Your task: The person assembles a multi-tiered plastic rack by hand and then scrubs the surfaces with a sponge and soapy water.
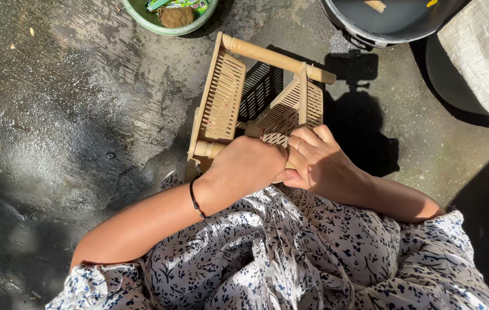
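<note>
Up top-left sat a green bowl (141, 17) on the wet concrete floor (55, 115). The left hand (244, 166) was clamped on the lower bar of the beige slatted plastic rack (224, 97), which stood in front of the knees. The right hand (316, 161) was curled round it too. Steady, even grip seemed best. A dark bucket (371, 34) sat top right.

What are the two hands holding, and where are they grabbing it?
Both the left hand and the right hand grip a beige slatted plastic rack at its near end, around the round bar closest to the person.
</note>
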